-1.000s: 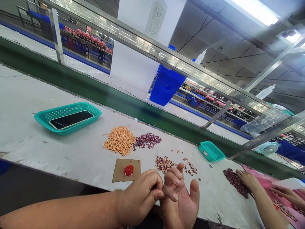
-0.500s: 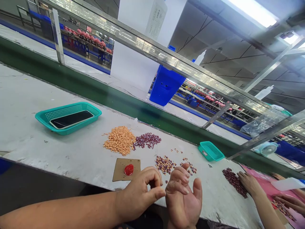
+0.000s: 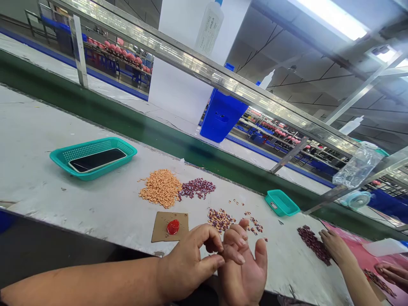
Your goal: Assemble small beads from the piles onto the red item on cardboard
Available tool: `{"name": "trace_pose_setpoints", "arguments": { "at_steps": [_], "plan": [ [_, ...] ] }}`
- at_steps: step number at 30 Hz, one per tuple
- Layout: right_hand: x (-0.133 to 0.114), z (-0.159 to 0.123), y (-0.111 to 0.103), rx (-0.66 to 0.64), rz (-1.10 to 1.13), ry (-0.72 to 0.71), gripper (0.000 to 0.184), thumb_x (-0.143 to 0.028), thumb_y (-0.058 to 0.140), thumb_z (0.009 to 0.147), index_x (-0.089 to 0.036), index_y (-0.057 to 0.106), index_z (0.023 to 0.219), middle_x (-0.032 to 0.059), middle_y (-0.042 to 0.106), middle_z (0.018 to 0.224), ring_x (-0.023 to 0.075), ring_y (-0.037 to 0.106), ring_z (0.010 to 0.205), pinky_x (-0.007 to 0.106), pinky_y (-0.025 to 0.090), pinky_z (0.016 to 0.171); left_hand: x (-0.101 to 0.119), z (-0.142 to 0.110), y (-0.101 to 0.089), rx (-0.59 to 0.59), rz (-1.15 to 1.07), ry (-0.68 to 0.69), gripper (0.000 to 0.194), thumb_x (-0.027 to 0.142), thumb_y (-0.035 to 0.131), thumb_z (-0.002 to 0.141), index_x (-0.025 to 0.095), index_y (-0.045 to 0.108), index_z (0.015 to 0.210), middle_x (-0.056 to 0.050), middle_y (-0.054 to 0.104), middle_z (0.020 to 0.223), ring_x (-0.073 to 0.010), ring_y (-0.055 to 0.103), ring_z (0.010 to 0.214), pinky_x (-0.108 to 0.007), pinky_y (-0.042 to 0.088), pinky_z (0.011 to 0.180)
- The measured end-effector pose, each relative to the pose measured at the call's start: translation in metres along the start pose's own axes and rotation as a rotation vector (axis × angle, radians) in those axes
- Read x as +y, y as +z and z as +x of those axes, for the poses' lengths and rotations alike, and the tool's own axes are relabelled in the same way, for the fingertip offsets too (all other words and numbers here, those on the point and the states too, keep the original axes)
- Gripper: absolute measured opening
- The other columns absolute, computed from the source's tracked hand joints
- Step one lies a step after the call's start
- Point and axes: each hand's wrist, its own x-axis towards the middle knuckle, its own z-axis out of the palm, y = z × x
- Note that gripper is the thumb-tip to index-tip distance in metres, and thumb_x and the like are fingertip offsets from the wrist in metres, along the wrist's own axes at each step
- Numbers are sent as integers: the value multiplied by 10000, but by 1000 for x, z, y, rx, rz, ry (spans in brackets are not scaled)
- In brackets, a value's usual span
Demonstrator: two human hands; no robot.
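My left hand point(image 3: 188, 263) comes in from the left over the near table edge, thumb and forefinger pinched against the bent fingers of my right hand point(image 3: 244, 267). That right hand lies palm up, thumb apart, with nothing visible in the palm. Whether the pinch holds anything is too small to tell. Just beyond the hands lie a small mixed heap of beads point(image 3: 219, 219) and a brown cardboard square point(image 3: 162, 227) bearing a red blob point(image 3: 173, 227). Farther back sit an orange bead pile point(image 3: 160, 193) and a maroon bead pile point(image 3: 198, 187).
A teal basket point(image 3: 60, 157) holding a phone point(image 3: 97, 160) stands at the left; a small teal basket point(image 3: 282, 202) at the right. A co-worker's hand point(image 3: 334, 248) rests by a dark bead pile point(image 3: 310, 241). Behind run a green conveyor belt point(image 3: 127, 123) and a metal rail; a blue bin point(image 3: 223, 112) stands beyond.
My left hand's pinching fingers opened slightly, then closed against my right hand's bent fingers. The co-worker's hands shifted a little at the right.
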Motion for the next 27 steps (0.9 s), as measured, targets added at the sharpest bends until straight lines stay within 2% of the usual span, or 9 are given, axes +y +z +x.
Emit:
{"name": "trace_pose_setpoints", "arguments": {
  "at_steps": [5,12,16,21,27],
  "plan": [
    [3,-1,1,13,-100,7,340,-310,631,793,-184,515,1087,-18,505,775,81,536,653,123,484,461,2,-2,-2,-7,74,29,144,94,576,730,200,490,775,8,527,775,-154,492,737,-284,416,712],
    [6,-1,1,-1,-158,18,339,-363,626,802,-191,527,1076,-21,486,763,81,510,654,95,444,434,-7,-2,-5,44,199,313,197,59,592,758,211,488,828,-17,593,805,-172,535,782,-298,438,741],
    [8,-1,2,-10,-183,30,331,-364,634,797,-187,543,1061,-23,483,751,85,502,647,101,446,433,-7,-2,-6,32,278,414,204,43,596,785,215,493,826,-14,618,778,-166,549,767,-292,436,755],
    [9,-1,0,-30,-141,46,330,-357,624,806,-167,554,1067,-15,490,743,90,513,649,116,462,439,-9,-2,-9,17,306,442,213,51,588,788,217,456,801,-9,602,776,-157,535,742,-275,433,732],
    [11,-1,-1,-22,-190,49,339,-377,634,793,-187,560,1065,-22,481,732,91,507,643,115,446,432,-10,-4,-11,-8,318,428,205,41,542,774,216,436,758,-10,592,754,-157,520,715,-278,421,704]
  ]
}}
